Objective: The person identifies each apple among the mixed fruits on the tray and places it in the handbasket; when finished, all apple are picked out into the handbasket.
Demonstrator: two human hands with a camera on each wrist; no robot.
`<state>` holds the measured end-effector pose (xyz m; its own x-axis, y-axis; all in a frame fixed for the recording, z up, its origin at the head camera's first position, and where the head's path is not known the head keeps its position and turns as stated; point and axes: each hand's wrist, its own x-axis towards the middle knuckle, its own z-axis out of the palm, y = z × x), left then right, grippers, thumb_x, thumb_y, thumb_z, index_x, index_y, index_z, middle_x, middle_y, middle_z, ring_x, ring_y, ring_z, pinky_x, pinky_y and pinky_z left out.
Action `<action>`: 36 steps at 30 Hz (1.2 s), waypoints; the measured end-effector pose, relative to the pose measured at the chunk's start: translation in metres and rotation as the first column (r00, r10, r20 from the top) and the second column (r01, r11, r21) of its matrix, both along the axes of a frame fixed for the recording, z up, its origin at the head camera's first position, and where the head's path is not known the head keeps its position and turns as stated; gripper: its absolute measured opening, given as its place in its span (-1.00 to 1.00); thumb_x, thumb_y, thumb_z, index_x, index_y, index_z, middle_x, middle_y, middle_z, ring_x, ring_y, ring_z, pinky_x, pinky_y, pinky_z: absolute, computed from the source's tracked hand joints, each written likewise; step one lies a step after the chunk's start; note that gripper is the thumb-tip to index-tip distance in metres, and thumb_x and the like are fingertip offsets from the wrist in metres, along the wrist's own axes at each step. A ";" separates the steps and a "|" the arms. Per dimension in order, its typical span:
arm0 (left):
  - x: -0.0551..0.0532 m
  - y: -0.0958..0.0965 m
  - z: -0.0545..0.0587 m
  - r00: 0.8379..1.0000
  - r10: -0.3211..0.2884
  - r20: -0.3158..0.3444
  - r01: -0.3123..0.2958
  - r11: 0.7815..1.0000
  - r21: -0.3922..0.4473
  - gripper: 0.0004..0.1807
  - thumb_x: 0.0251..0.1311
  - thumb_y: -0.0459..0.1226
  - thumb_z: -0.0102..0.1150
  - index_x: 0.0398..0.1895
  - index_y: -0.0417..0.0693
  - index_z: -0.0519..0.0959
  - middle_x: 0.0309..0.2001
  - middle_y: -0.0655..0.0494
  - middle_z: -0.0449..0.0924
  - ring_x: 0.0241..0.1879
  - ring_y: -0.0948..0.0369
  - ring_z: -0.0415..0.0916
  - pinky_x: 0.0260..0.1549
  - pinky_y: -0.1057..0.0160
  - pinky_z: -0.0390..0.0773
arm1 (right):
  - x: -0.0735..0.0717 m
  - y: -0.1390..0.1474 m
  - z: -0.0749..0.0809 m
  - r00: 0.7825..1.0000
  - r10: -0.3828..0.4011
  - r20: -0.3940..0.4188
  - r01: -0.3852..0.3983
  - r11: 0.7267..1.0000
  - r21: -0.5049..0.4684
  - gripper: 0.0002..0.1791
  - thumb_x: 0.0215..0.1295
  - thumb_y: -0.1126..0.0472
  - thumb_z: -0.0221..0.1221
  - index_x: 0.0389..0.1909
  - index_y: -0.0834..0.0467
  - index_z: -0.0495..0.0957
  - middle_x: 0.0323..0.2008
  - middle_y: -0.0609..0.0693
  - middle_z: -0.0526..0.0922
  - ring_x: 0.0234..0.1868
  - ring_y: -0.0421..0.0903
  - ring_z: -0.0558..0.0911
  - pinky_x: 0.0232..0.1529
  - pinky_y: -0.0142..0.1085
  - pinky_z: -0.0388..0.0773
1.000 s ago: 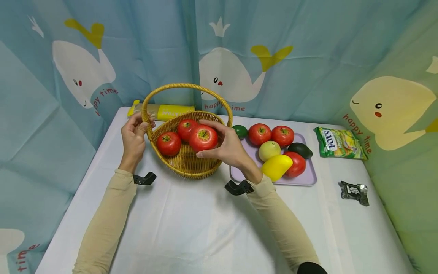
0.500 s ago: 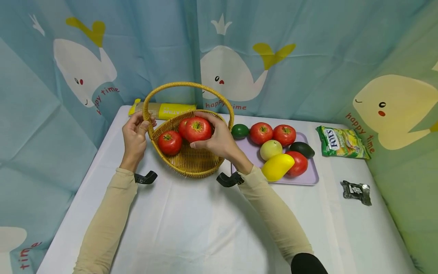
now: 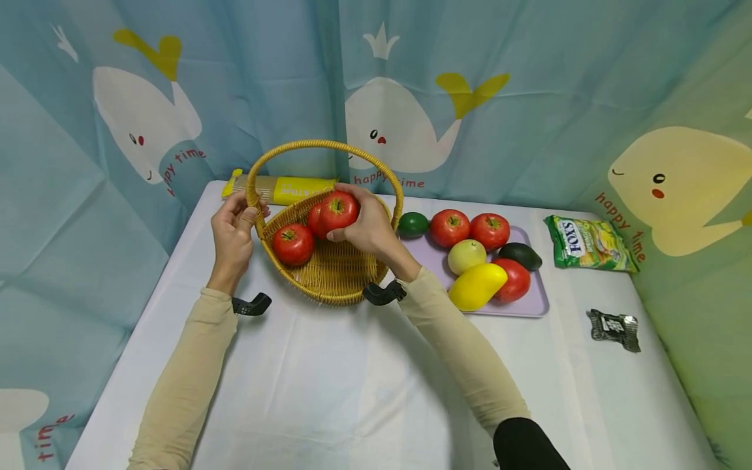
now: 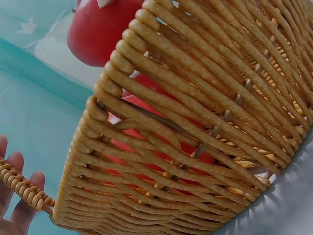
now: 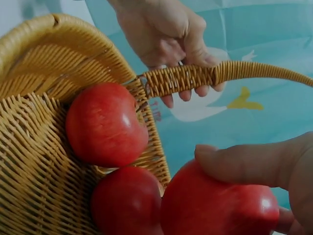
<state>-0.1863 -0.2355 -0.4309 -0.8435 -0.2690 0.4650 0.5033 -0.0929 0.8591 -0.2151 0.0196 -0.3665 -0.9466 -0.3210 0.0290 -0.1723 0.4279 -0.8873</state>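
A wicker basket (image 3: 329, 281) with a tall arched handle stands at the back of the table. My left hand (image 3: 233, 232) grips the left foot of that handle; in the right wrist view its fingers wrap round the woven part. My right hand (image 3: 371, 225) holds a red apple (image 3: 339, 210) between thumb and fingers, over the back of the basket. Inside lie two more red apples: one at the left (image 3: 293, 245), the other (image 3: 315, 220) partly hidden behind the held apple. In the left wrist view, the held apple (image 4: 100, 34) shows above the rim.
Right of the basket, a lilac tray (image 3: 531, 303) bears several fruits, among them red apples, a yellow mango (image 3: 478, 287) and a dark green avocado (image 3: 520, 256). A yellow packet (image 3: 302, 189) lies behind the basket. Farther right are a green snack bag (image 3: 589, 243) and a small black wrapper (image 3: 614, 330).
My right hand has moved left and slightly back with the apple, which now sits closer to the back apple in the basket. The left hand keeps its grip on the handle.
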 end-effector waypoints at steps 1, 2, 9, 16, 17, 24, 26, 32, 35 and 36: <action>0.000 0.000 0.000 1.000 0.001 0.000 -0.001 1.000 0.001 -0.78 0.52 -0.48 0.07 0.06 -0.15 0.65 -0.16 0.01 0.68 -0.16 0.13 0.68 -0.01 0.31 0.75 | -0.002 -0.001 -0.001 1.000 -0.003 0.007 0.003 1.000 0.000 0.04 -0.09 0.42 0.61 0.51 0.04 0.43 0.44 0.08 0.48 0.35 0.09 0.54 0.39 0.00 0.61; 0.000 0.000 0.000 1.000 0.002 0.002 -0.002 1.000 0.002 -0.78 0.52 -0.48 0.07 0.06 -0.16 0.65 -0.15 0.01 0.68 -0.15 0.14 0.68 -0.02 0.32 0.75 | -0.004 -0.001 -0.002 1.000 -0.005 0.015 0.005 1.000 -0.001 0.04 -0.09 0.44 0.60 0.51 0.05 0.43 0.43 0.08 0.49 0.35 0.09 0.54 0.40 -0.01 0.60; 0.002 0.000 -0.001 1.000 0.007 0.012 -0.007 1.000 0.001 -0.70 0.52 -0.48 0.07 0.14 -0.65 0.47 -0.15 -0.11 0.66 -0.16 0.11 0.68 -0.03 0.32 0.75 | -0.015 -0.001 -0.004 0.997 -0.033 0.063 0.031 0.999 0.027 0.05 -0.12 0.47 0.60 0.50 0.06 0.44 0.40 0.11 0.49 0.33 0.09 0.55 0.37 -0.03 0.63; 0.002 -0.002 -0.002 1.000 -0.007 0.009 0.007 0.999 0.049 -0.78 0.50 -0.53 0.08 0.06 -0.27 0.64 -0.15 -0.10 0.69 -0.15 0.10 0.69 -0.01 0.30 0.76 | -0.024 0.000 -0.002 0.998 -0.055 0.037 0.051 0.995 0.090 0.02 -0.14 0.48 0.58 0.47 0.11 0.46 0.44 0.17 0.44 0.34 0.13 0.53 0.34 -0.04 0.65; 0.002 -0.002 -0.002 1.000 -0.009 0.009 0.008 0.999 0.052 -0.76 0.50 -0.52 0.08 0.06 -0.19 0.66 -0.15 -0.07 0.69 -0.15 0.11 0.69 0.00 0.30 0.76 | -0.025 0.000 -0.003 0.997 -0.060 0.038 0.056 0.994 0.093 0.02 -0.15 0.49 0.57 0.47 0.11 0.46 0.43 0.17 0.44 0.33 0.13 0.54 0.33 -0.04 0.66; 0.001 -0.001 -0.001 1.000 0.000 0.003 0.000 1.000 0.015 -0.77 0.51 -0.49 0.08 0.05 -0.12 0.66 -0.15 0.01 0.69 -0.16 0.13 0.68 -0.02 0.30 0.75 | -0.029 0.000 -0.005 0.995 -0.098 0.023 0.095 0.988 0.124 0.00 -0.15 0.51 0.53 0.45 0.14 0.45 0.35 0.20 0.50 0.27 0.16 0.56 0.28 -0.02 0.69; 0.001 0.000 -0.001 1.000 0.001 0.006 -0.001 1.000 0.017 -0.77 0.51 -0.49 0.08 0.05 -0.13 0.66 -0.16 0.00 0.69 -0.16 0.11 0.68 -0.02 0.30 0.75 | -0.030 -0.001 -0.006 0.995 -0.100 0.004 0.099 0.984 0.146 -0.01 -0.14 0.51 0.53 0.44 0.17 0.45 0.36 0.22 0.48 0.27 0.17 0.56 0.27 -0.01 0.69; 0.001 0.000 -0.001 1.000 0.011 0.022 -0.011 1.000 -0.010 -0.78 0.53 -0.48 0.07 0.07 -0.13 0.64 -0.15 0.04 0.69 -0.14 0.13 0.68 0.00 0.31 0.75 | -0.033 -0.001 -0.010 0.992 -0.114 -0.057 0.125 0.961 0.245 -0.05 -0.15 0.47 0.55 0.41 0.19 0.49 0.34 0.26 0.48 0.27 0.20 0.49 0.24 0.03 0.66; 0.001 0.001 0.000 1.000 0.011 0.024 -0.011 1.000 -0.006 -0.77 0.52 -0.49 0.07 0.07 -0.13 0.64 -0.16 0.06 0.70 -0.15 0.15 0.68 0.01 0.32 0.74 | -0.036 -0.002 -0.012 0.990 -0.127 -0.062 0.140 0.943 0.302 -0.07 -0.15 0.44 0.55 0.40 0.15 0.51 0.33 0.25 0.49 0.29 0.21 0.44 0.24 0.04 0.62; 0.001 0.001 0.000 1.000 0.011 0.024 -0.011 1.000 -0.009 -0.77 0.52 -0.49 0.07 0.07 -0.13 0.64 -0.15 0.06 0.70 -0.15 0.15 0.68 0.01 0.32 0.74 | -0.037 -0.003 -0.012 0.989 -0.131 -0.062 0.144 0.937 0.319 -0.07 -0.15 0.44 0.54 0.40 0.14 0.51 0.32 0.24 0.49 0.29 0.21 0.44 0.24 0.03 0.61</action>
<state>-0.1855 -0.2349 -0.4307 -0.8515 -0.2744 0.4469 0.4833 -0.0798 0.8718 -0.2519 0.0168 -0.3785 -0.9824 -0.1860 -0.0163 -0.1231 0.7111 -0.6922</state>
